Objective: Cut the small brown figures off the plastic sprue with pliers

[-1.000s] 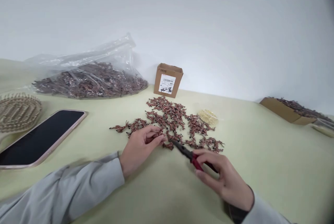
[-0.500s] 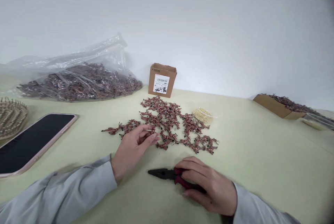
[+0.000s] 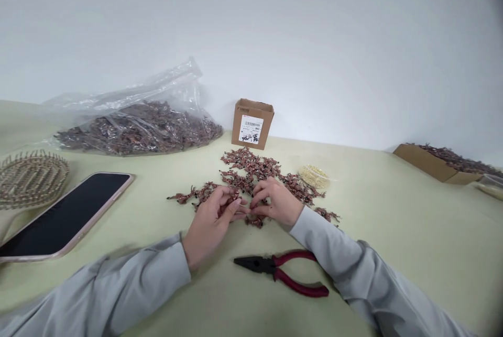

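Note:
Between the thumb and fingers of my left hand (image 3: 210, 221) is a small brown animal figurine (image 3: 234, 196), mostly covered by the fingers. Close by on the right, my right hand (image 3: 277, 202) has its fingertips pinched together, almost meeting the left fingertips. Whatever sits in that pinch is too small to make out. Both hands are at the near side of a loose pile of brown animal figurines (image 3: 249, 163) with dark feet. Needle-nose pliers (image 3: 275, 266) with dark red handles lie spread on the table, below my right forearm.
Behind the pile stands a labelled cardboard box (image 3: 253, 123). A shallow clear dish of gold bits (image 3: 313, 176) is right of the pile. At left are a bulging plastic bag (image 3: 145, 127), a phone (image 3: 74, 216) and a hairbrush (image 3: 33, 180); far right, a filled carton (image 3: 436, 164).
My right hand has let go of the pliers and moved up and left to my left hand, fingers now pinched. The pliers lie on the table. The view has shifted slightly left.

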The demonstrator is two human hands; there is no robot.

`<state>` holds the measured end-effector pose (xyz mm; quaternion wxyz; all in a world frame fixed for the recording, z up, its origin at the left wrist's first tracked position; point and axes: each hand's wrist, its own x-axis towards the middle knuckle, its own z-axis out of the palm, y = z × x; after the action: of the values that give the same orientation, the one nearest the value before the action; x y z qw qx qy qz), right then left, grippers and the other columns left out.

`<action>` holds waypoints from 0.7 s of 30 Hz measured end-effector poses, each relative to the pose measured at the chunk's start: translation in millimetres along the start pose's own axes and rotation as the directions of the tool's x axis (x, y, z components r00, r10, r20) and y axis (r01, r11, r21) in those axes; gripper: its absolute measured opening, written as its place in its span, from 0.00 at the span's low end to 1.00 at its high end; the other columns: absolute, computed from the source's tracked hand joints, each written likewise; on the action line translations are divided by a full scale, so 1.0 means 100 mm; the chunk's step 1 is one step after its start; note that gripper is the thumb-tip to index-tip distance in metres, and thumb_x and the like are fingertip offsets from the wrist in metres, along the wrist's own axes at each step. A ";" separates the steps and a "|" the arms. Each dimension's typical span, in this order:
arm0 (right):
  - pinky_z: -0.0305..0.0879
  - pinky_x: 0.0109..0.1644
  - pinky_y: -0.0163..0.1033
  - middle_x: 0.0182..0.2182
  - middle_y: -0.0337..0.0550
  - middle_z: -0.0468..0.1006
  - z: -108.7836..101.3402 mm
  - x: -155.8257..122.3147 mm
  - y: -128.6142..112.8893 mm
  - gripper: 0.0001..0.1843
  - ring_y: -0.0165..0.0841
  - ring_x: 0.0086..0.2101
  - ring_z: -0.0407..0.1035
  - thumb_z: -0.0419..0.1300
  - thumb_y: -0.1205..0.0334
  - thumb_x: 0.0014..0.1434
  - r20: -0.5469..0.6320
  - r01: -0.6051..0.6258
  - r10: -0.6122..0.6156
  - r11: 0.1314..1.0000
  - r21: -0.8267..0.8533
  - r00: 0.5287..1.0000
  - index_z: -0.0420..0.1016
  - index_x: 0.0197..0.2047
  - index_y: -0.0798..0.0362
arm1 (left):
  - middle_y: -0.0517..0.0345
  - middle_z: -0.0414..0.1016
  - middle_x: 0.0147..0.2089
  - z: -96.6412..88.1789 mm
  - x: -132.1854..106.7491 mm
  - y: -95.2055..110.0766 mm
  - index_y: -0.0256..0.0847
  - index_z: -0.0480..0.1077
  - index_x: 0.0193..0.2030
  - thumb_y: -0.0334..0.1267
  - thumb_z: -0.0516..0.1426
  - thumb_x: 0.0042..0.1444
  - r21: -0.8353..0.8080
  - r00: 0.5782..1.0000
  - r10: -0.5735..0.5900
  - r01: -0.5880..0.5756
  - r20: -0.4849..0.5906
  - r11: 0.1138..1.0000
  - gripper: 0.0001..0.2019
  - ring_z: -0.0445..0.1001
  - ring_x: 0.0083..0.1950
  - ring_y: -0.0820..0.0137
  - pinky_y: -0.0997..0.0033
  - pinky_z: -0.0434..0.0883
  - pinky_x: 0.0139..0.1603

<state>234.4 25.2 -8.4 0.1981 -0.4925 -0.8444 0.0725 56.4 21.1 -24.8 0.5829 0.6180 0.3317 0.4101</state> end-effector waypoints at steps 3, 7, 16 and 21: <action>0.57 0.41 0.37 0.32 0.38 0.72 0.00 -0.01 0.03 0.04 0.32 0.36 0.60 0.63 0.59 0.45 0.037 0.020 -0.020 1.000 0.009 0.999 0.77 0.27 0.48 | 0.57 0.72 0.38 0.00 0.00 -0.01 0.42 0.58 0.37 0.41 0.51 0.53 -0.001 1.000 0.008 -0.008 0.016 1.000 0.07 0.73 0.43 0.65 0.63 0.71 0.43; 0.57 0.41 0.37 0.34 0.37 0.71 0.00 -0.02 0.04 0.05 0.32 0.36 0.60 0.64 0.59 0.45 0.065 0.015 -0.015 1.000 0.014 0.998 0.76 0.27 0.49 | 0.58 0.71 0.37 0.00 0.01 -0.02 0.42 0.59 0.36 0.40 0.51 0.53 0.016 1.000 0.020 -0.020 0.016 1.000 0.06 0.72 0.43 0.64 0.62 0.72 0.43; 0.57 0.39 0.37 0.31 0.37 0.72 0.06 0.01 0.02 0.03 0.32 0.33 0.59 0.64 0.63 0.43 0.076 -0.012 0.011 1.000 0.009 0.997 0.75 0.25 0.50 | 0.59 0.70 0.35 0.01 0.02 -0.02 0.42 0.59 0.36 0.40 0.51 0.53 0.072 1.000 0.023 -0.022 -0.011 0.997 0.06 0.73 0.40 0.65 0.63 0.72 0.43; 0.57 0.39 0.38 0.31 0.38 0.71 0.07 -0.02 -0.03 0.03 0.34 0.35 0.59 0.63 0.67 0.45 0.049 0.007 -0.008 1.000 0.007 0.999 0.73 0.24 0.51 | 0.59 0.69 0.36 -0.01 0.01 -0.05 0.42 0.59 0.37 0.40 0.51 0.54 0.072 1.000 0.030 -0.031 0.005 0.997 0.06 0.73 0.41 0.66 0.62 0.72 0.43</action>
<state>230.1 22.0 -14.5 0.1793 -0.4867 -0.8506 0.0869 56.6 22.9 -29.3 0.5544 0.6445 0.3358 0.4055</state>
